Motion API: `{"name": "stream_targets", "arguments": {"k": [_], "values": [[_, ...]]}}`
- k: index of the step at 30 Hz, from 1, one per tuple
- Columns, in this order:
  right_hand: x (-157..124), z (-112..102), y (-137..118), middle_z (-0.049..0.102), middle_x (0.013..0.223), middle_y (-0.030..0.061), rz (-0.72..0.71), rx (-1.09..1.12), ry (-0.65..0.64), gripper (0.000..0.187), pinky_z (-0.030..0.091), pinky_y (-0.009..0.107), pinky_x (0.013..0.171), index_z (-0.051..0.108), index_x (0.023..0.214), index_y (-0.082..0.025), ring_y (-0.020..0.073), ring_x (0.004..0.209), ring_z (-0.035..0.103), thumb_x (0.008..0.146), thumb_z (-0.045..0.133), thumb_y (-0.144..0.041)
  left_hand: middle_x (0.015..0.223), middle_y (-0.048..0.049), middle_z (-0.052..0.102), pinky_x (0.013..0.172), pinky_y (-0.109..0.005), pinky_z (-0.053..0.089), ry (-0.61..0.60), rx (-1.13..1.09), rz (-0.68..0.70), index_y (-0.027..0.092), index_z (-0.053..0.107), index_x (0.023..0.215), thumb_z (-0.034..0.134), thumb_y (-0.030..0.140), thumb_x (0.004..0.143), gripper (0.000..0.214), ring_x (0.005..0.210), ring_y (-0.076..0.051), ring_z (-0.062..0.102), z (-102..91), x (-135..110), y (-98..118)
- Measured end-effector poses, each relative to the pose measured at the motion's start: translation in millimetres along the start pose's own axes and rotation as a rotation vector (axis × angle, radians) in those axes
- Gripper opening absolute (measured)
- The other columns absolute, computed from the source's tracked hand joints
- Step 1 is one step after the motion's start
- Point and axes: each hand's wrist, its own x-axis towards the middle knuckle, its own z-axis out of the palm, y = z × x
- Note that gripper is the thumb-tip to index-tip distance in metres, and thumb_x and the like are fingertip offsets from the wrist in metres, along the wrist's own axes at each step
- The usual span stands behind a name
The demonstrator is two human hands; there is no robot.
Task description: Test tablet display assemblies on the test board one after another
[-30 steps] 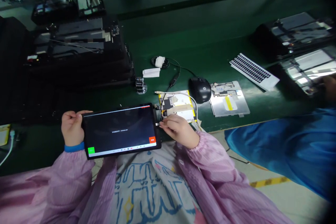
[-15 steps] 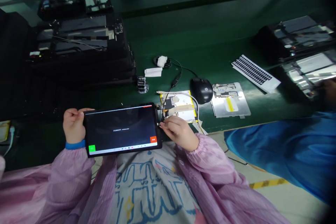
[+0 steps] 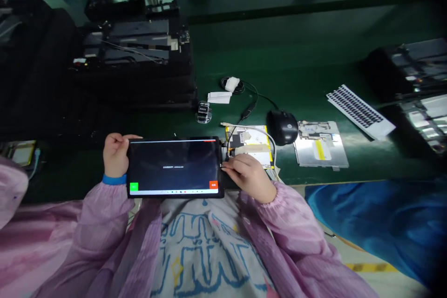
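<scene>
Black rectangular tablet (image 3: 176,196) at front of dark-green bench (image 3: 296,65), dark lit screen (image 3: 174,156), green square (image 3: 133,186) lower left, red square (image 3: 213,185) lower right, left hand (image 3: 117,154) clasping one end, right hand (image 3: 248,176) pinching tiny pale piece (image 3: 221,166) opposite

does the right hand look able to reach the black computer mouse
Probably yes: the black computer mouse lies close to the right hand with nothing covering it, though that hand is busy at the tablet.
</scene>
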Motion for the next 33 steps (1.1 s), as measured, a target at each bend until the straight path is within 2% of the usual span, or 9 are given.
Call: {"name": "stream_targets", "arguments": {"k": [1, 4, 15, 24, 29, 31, 33], "values": [[-0.3, -0.9, 0.1, 0.068, 0.078, 0.0049, -0.001, -0.008, -0.011, 0.006, 0.048, 0.030, 0.066, 0.063, 0.087, -0.016, 0.0151, 0.070, 0.060, 0.089, 0.060, -0.020, 0.073, -0.0040, 0.070, 0.065, -0.029, 0.054, -0.007, -0.004, -0.007, 0.020, 0.036, 0.080, 0.079, 0.043, 0.067, 0.050, 0.069, -0.020, 0.068, 0.5, -1.1, 0.4], [-0.4, -3.1, -0.6, 0.069, 0.080, 0.0045, -0.023, -0.061, -0.050, 0.014, 0.046, 0.033, 0.069, 0.065, 0.099, -0.015, 0.0163, 0.072, 0.059, 0.088, 0.062, -0.023, 0.072, -0.0029, 0.070, 0.066, -0.030, 0.055, -0.022, -0.017, -0.019, 0.021, 0.034, 0.080, 0.077, 0.042, 0.068, 0.049, 0.069, -0.020, 0.069, 1.2, -3.7, 1.3], [8.7, -6.6, -3.6, 0.057, 0.076, 0.0060, -0.065, -0.065, -0.125, 0.008, 0.043, 0.031, 0.067, 0.064, 0.090, -0.016, 0.0177, 0.074, 0.050, 0.088, 0.058, -0.020, 0.076, -0.0043, 0.072, 0.066, -0.030, 0.054, -0.027, -0.004, -0.008, 0.020, 0.035, 0.080, 0.072, 0.038, 0.074, 0.041, 0.069, -0.018, 0.068, -3.9, -7.8, -1.7], [18.1, -1.6, -7.1, 0.053, 0.076, 0.0048, -0.098, -0.060, -0.149, 0.007, 0.044, 0.028, 0.062, 0.056, 0.081, -0.017, 0.0161, 0.069, 0.050, 0.079, 0.053, -0.011, 0.079, -0.0043, 0.073, 0.064, -0.028, 0.053, -0.053, -0.013, -0.019, 0.020, 0.035, 0.082, 0.071, 0.040, 0.076, 0.042, 0.070, -0.018, 0.069, -5.6, -9.7, -2.0], [19.2, -9.8, -8.6, 0.050, 0.076, 0.0031, -0.018, 0.039, -0.131, 0.009, 0.044, 0.026, 0.057, 0.054, 0.079, -0.017, 0.0143, 0.067, 0.051, 0.076, 0.051, -0.010, 0.080, -0.0044, 0.073, 0.067, -0.028, 0.053, -0.062, -0.027, -0.025, 0.020, 0.036, 0.083, 0.072, 0.041, 0.076, 0.043, 0.073, -0.018, 0.069, -7.5, -9.7, -4.2], [22.6, -15.2, -2.7, 0.052, 0.076, 0.0024, 0.038, 0.093, -0.075, 0.007, 0.045, 0.027, 0.059, 0.055, 0.078, -0.018, 0.0141, 0.068, 0.053, 0.077, 0.053, -0.011, 0.079, -0.0042, 0.073, 0.067, -0.028, 0.053, -0.065, -0.047, -0.023, 0.020, 0.036, 0.082, 0.073, 0.041, 0.075, 0.044, 0.072, -0.018, 0.069, -7.3, -9.2, -4.3], [30.6, -17.8, 8.7, 0.054, 0.073, 0.0014, 0.149, 0.152, 0.036, 0.005, 0.045, 0.028, 0.061, 0.056, 0.076, -0.019, 0.0138, 0.067, 0.054, 0.080, 0.058, -0.017, 0.078, -0.0039, 0.072, 0.066, -0.028, 0.052, -0.071, -0.083, -0.028, 0.020, 0.035, 0.081, 0.074, 0.041, 0.073, 0.045, 0.070, -0.018, 0.069, -6.3, -8.9, -3.8]]}}
